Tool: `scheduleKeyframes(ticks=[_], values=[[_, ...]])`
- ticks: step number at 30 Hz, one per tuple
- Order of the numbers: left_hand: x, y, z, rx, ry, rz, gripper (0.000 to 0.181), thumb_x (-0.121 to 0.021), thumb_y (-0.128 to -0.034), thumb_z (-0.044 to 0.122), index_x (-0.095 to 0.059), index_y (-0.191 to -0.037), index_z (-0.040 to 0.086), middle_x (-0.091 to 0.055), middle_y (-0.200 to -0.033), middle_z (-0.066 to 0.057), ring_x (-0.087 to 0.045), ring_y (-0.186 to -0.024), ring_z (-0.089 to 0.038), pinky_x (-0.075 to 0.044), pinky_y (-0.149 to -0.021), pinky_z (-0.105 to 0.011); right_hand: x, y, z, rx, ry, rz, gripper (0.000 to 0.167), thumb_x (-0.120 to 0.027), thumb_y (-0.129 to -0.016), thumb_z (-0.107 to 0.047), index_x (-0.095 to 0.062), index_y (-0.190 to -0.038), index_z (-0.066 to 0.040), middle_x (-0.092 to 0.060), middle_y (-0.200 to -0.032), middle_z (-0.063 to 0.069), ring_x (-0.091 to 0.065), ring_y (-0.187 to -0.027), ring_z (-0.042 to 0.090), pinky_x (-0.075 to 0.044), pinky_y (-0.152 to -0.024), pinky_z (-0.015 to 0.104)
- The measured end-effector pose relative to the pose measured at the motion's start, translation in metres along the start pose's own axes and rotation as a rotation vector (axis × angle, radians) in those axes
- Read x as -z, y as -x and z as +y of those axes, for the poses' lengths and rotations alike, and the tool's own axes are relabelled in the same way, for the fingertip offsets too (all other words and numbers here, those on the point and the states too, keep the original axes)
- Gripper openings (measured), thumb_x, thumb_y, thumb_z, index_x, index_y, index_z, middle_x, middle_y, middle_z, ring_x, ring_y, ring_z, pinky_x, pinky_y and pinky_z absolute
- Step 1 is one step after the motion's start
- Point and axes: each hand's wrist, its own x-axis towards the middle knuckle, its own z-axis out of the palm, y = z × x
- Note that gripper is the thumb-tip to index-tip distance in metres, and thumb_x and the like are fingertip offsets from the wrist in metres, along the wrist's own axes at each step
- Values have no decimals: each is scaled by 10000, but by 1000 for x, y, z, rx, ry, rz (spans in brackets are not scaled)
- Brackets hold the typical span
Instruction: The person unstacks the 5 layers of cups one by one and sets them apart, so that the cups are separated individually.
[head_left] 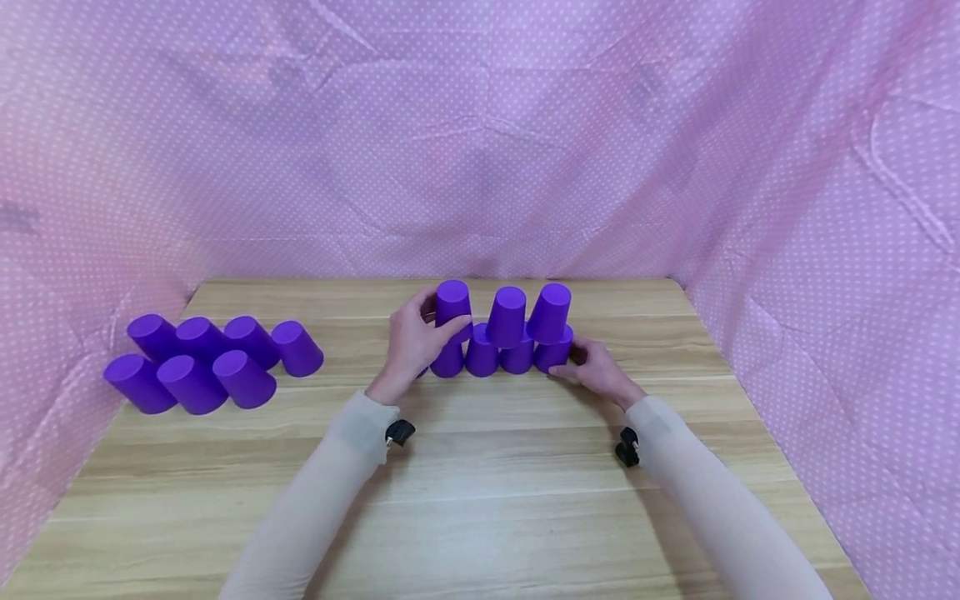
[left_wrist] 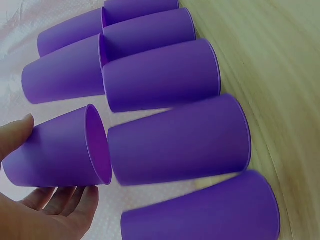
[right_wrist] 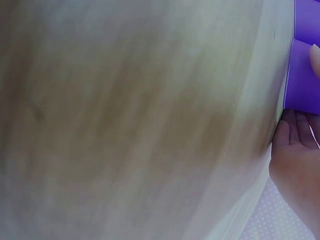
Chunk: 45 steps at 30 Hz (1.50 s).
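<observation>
Pink dotted cloth (head_left: 487, 125), wood-grain tabletop (head_left: 487, 500). Left hand (head_left: 412, 340): grasps one inverted purple cup (head_left: 452, 302) above the lower row of cups (head_left: 482, 357). Right hand (head_left: 597, 368): holds the row's right-end cup (head_left: 552, 355) between thumb and fingers. Two upper-tier cups (head_left: 506, 318) stand between the hands; seven purple cups (head_left: 193, 387) stand inverted, well left.

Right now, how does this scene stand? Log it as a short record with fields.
left hand: grips the upper-left cup
right hand: holds the right-end base cup
upper row: three purple cups, gripped one included
base row: five upside-down purple cups
separate group: seven more, left of the stack
surface: wood-grain table
backdrop: pink dotted cloth
</observation>
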Motion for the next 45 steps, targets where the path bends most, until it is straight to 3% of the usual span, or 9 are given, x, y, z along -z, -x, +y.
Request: scheduleKeyframes(ticks=[6,11,18,24,34,40,45], values=[[14,4,-1,-13,-1,20,554,-831,-756,237,-598,-1208,18,-656,-1066,-133,-622,-979,-241,-525,-842,-353,1,0,0,-18,8,7,626,-773,-811,-112,-477,-1346,21,-504,-1338,214,-444,-1258,332,-323,-1066,431],[28,9,-3,9,-18,43,555,-817,-768,303,-603,-1213,49,-657,-1065,-99,-616,-980,-214,-517,-852,-354,0,0,-1,-2,5,11,589,-769,-811,-90,-502,-1327,11,-524,-1318,206,-460,-1244,326,-331,-1062,429],[53,16,-10,44,27,81,598,-805,-776,343,-589,-1238,29,-639,-1103,-129,-602,-1016,-246,-506,-887,-366,-1,1,-1,17,3,-2,600,-769,-812,-96,-494,-1334,17,-516,-1324,214,-454,-1249,339,-326,-1063,444],[73,23,-17,86,16,109,616,-804,-778,343,-575,-1245,11,-626,-1120,-146,-591,-1026,-267,-484,-918,-366,1,13,-29,8,-13,-21,584,-736,-829,-34,-465,-1334,80,-482,-1328,279,-420,-1258,405,-299,-1067,493],[102,40,-40,92,-102,197,621,-813,-764,352,-592,-1246,27,-648,-1097,-150,-614,-1000,-263,-498,-899,-385,1,14,-32,29,1,-28,574,-723,-834,-20,-459,-1331,95,-480,-1322,294,-416,-1254,427,-296,-1062,517],[116,48,-47,162,-147,178,622,-804,-779,327,-566,-1249,-4,-625,-1135,-185,-590,-1055,-290,-480,-922,-412,2,15,-35,13,-11,-25,570,-734,-828,-27,-477,-1327,75,-488,-1326,273,-422,-1259,400,-297,-1069,493],[125,54,-51,210,-276,149,640,-789,-783,375,-557,-1229,-21,-625,-1088,-210,-600,-996,-328,-491,-876,-441,3,13,-32,0,-2,-25,584,-736,-830,-39,-466,-1334,79,-481,-1333,274,-422,-1259,401,-302,-1066,494]])
